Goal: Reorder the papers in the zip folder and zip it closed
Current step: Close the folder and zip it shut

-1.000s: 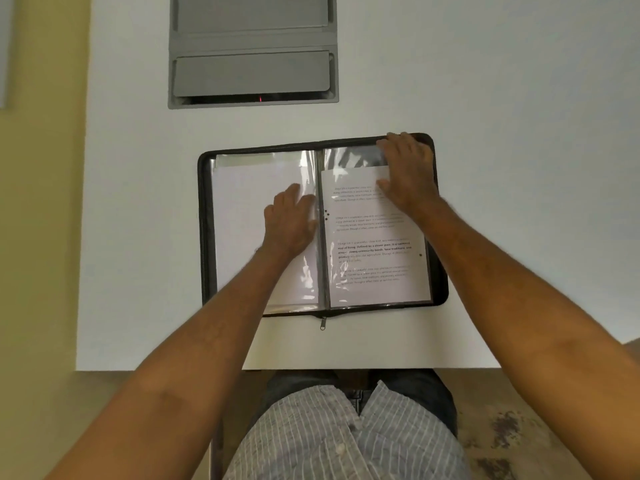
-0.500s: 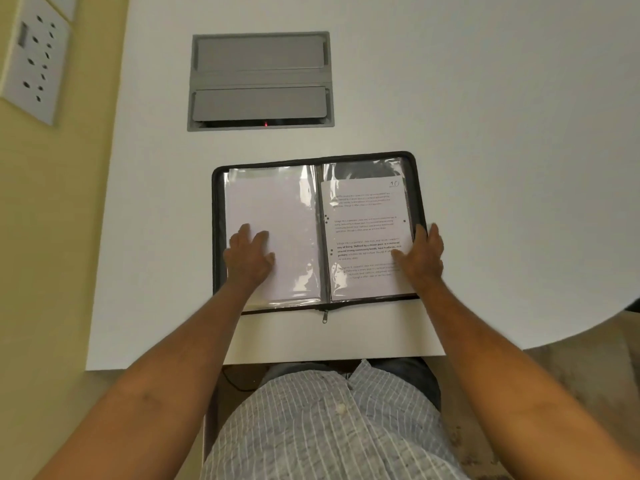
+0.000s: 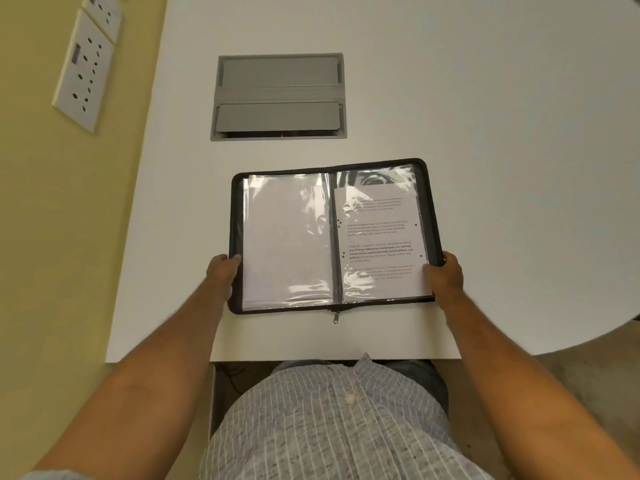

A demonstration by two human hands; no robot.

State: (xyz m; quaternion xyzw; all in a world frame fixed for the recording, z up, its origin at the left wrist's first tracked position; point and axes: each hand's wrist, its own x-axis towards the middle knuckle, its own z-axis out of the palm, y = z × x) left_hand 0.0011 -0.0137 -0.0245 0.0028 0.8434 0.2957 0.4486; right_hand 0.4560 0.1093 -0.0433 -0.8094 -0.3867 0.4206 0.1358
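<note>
Zip folder (image 3: 334,237) lies open on the tabletop (image 3: 485,133), spine running near-to-far between both grips. Left hand (image 3: 221,275) grips its left edge, right hand (image 3: 445,277) its right, so folding shut looks equally easy for either.

Printed text only on the right-hand sheet (image 3: 381,237) inside the open zip folder (image 3: 431,202), under a glossy plastic sleeve. Mostly too small and blurred to read. In the 3rd paragraph, partly bold, legible with some doubt: "way of living. Defined by a slower pace, it is centered around strong community bonds, local traditions, and primary". Nearby paragraphs seemingly opening with "Village life is a peaceful". No legible writing on the left-hand sheet (image 3: 287,237) or on the wall sockets (image 3: 83,81).
</note>
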